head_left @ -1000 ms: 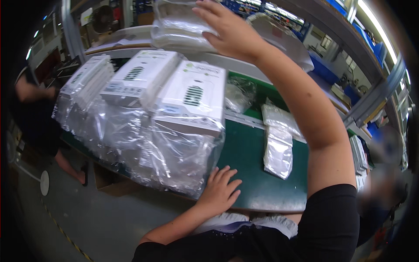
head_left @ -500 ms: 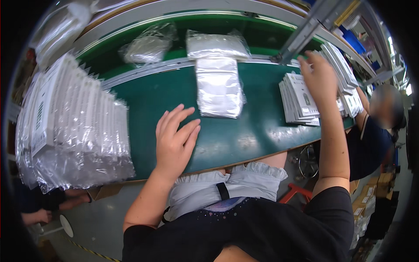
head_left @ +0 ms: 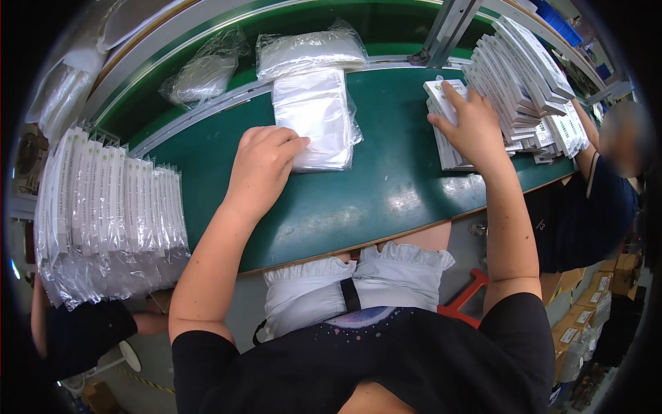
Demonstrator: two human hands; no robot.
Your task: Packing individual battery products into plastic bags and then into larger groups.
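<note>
A flat stack of clear plastic bags (head_left: pixel 317 114) lies at the middle of the green table. My left hand (head_left: pixel 265 159) is at its near left corner, fingers bent and drawn together on the top bag's edge; some fingertips are hidden. On the right, my right hand (head_left: pixel 476 127) rests palm down over a short stack of flat white boxes (head_left: pixel 439 141). Its fingers are spread across the top box, with the thumb apart toward the left edge. Beside that hand, a taller, leaning pile of white boxes (head_left: pixel 507 79) fans out.
A row of bagged white boxes (head_left: pixel 110 200) stands at the left end of the table (head_left: pixel 393 165). Another bundle of clear bags (head_left: pixel 310 55) and a loose plastic bag (head_left: pixel 207 72) lie along the back. A metal post (head_left: pixel 448 31) rises behind. Another person (head_left: pixel 586 214) is at the right.
My left hand has moved up to the bag stack and its fingers have drawn together. My right hand has come down onto the short box stack. The whole view has shifted slightly.
</note>
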